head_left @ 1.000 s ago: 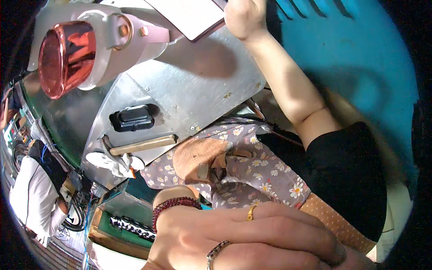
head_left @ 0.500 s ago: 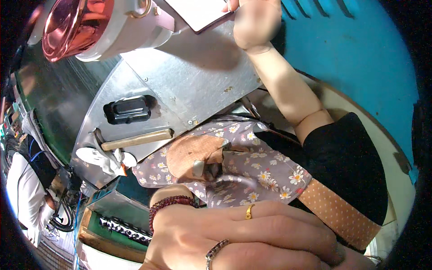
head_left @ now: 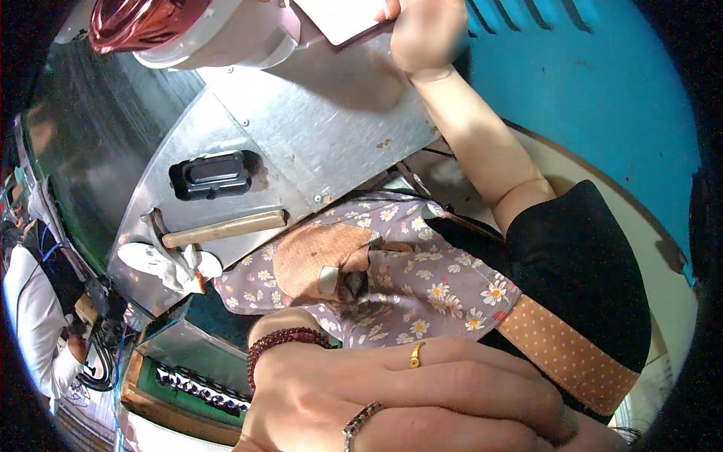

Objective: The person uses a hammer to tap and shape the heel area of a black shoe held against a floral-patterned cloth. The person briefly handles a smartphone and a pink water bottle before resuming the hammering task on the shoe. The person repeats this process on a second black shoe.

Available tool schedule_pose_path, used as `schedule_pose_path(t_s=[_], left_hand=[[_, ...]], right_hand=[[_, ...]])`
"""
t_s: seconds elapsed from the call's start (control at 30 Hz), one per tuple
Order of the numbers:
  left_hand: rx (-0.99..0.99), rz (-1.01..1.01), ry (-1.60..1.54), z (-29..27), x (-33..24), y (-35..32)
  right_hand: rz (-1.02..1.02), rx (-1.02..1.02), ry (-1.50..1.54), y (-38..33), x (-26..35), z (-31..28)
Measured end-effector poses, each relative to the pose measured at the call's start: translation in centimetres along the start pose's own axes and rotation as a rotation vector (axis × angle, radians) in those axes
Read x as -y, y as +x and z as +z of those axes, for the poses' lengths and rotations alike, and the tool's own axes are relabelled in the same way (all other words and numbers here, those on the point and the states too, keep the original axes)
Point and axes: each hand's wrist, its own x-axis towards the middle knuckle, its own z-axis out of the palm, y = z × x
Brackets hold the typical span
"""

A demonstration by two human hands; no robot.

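My right hand reaches up to the top edge of the view, its fingers closed on a white sheet with a dark edge. The arm runs down to a black sleeve. Close to the camera at the bottom, my left hand lies flat with the fingers pressed together. It wears a gold ring, a dark beaded ring and a red bead bracelet. What lies under it is hidden. A floral apron with a brown pocket sits between the two hands.
A sheet-metal table carries a black rectangular box, a wooden-handled hammer and white cloth. A white machine with a shiny red cap stands top left. A blue wall is on the right. Another person in white stands far left.
The machine and my right hand have slid upward in the picture, the hand still on the white sheet. My left hand stays low, close to the camera.
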Motion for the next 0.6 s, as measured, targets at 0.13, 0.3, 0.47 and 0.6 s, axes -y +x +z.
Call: schedule_pose_path(t_s=[0.13, 0.3, 0.47, 0.6], left_hand=[[-0.363, 0.101, 0.011, 4.0, 0.8, -2.1], [-0.221, 0.191, 0.000, 2.7, 1.5, -2.7], [-0.310, -0.054, -0.027, 4.2, -0.9, -2.8], [0.052, -0.152, -0.020, 0.5, -1.8, -1.9]], right_hand=[[-0.015, 0.014, 0.018, -0.1, -0.6, -0.2], [-0.031, 0.016, 0.009, 0.0, -0.7, -0.2], [-0.003, -0.002, 0.006, -0.3, -0.6, -0.1], [-0.017, -0.010, -0.011, -0.2, -0.5, -0.2]])
